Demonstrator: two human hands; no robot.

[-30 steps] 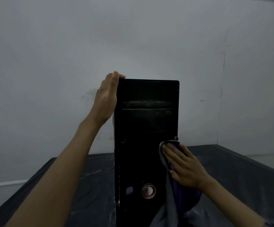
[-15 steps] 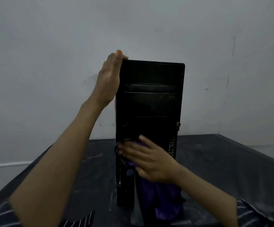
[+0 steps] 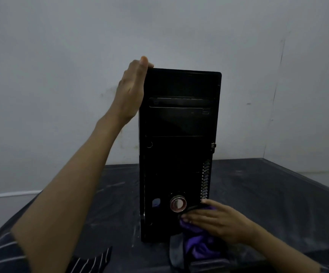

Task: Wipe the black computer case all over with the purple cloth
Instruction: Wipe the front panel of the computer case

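1. Nearest, at the bottom left, a striped sleeve (image 3: 2, 251) covers the upper part of the left arm.
2. Low on the near right, the right hand (image 3: 218, 221) has its fingers straight and close together. It presses the purple cloth (image 3: 199, 245) flat against the bottom right of the case front. The rest of the cloth hangs bunched under the palm, down toward the table (image 3: 268, 194).
3. The black computer case (image 3: 179, 164) stands upright in the middle of the table, front panel toward the camera. Its round button (image 3: 177, 203) sits just left of the right fingertips, and the vent slots (image 3: 206, 182) run up just above them.
4. Higher and farther, the left hand (image 3: 132, 91) lies flat against the upper left side of the case with straight fingers. One fingertip shows over the top corner, and the hand seems to steady the tower.
5. The wiping looks partly done at best. The cloth is working the lower front, and I cannot tell whether the upper front is clean. The sides, top and back probably remain.
6. The table top is dark and wrinkled, with pale scuffs and streaks.
7. Beyond it, bare grey walls (image 3: 61, 56) meet in a corner at the far right. A white line (image 3: 8, 195) runs low along the left wall, and the light is dim.
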